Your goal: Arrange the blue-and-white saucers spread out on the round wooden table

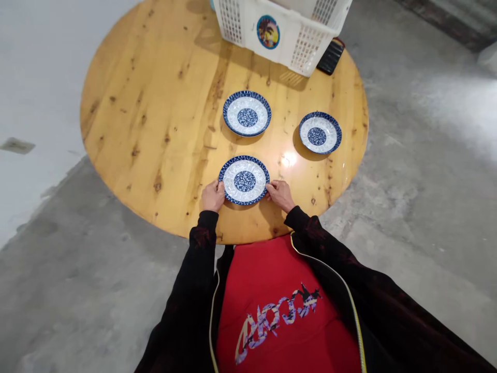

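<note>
A blue-and-white plate [244,180] with a dark patterned rim is near the front edge of the table, between my two hands. My left hand [213,196] is closed on its left rim. On the opposite side, my right hand [280,194] grips the right rim with thumb and fingers. Whether the plate rests on the wood or is slightly lifted, I cannot tell. Just beyond it lies a second matching plate [247,113]. A third plate [320,132] of the same pattern sits farther right, with neither hand touching it.
The round wooden table [147,119] has knots in its surface. At its back stands a white plastic basket [289,39] with perforated sides and a round sticker. A black ridged object [331,56] lies beside the basket. Grey concrete floor [419,207] surrounds the table, with a white wall [42,67] at left.
</note>
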{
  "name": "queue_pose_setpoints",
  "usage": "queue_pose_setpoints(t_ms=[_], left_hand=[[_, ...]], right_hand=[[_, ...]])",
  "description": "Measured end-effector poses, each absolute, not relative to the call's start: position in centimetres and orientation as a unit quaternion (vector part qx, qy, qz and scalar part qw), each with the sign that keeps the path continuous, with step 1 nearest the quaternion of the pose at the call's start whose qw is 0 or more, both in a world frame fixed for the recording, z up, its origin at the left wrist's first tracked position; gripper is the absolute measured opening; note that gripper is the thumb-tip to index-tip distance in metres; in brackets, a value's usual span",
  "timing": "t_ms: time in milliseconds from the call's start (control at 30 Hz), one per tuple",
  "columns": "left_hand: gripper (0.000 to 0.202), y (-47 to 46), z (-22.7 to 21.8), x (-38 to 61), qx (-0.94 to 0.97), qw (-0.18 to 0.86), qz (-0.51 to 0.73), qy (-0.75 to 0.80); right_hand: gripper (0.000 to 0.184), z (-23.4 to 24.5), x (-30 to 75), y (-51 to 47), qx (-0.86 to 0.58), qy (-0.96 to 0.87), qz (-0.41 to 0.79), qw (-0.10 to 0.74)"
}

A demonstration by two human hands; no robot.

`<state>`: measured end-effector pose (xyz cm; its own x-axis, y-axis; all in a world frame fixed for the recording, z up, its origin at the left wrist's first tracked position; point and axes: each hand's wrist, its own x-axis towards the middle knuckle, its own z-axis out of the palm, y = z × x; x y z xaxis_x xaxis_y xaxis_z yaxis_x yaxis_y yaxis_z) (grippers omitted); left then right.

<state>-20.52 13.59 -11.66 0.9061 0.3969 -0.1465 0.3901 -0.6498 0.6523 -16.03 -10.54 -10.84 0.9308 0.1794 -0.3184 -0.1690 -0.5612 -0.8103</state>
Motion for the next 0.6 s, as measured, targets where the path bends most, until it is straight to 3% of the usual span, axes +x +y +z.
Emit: queue_pose_setpoints(t_ms=[367,600], left_hand=[[0.031,14.3,-11.4,-19.9,0.915,0.351,-0.015,0.200],[0.030,14.2,-10.9,-20.0,0.905,0.361,-0.041,0.219]], right_hand=[[0.028,-9.6,-15.8,-10.0,-0.899,-0.015,0.163,0.405],[0.032,-9.5,-16.1,-10.2,-0.894,-0.016,0.151,0.421]])
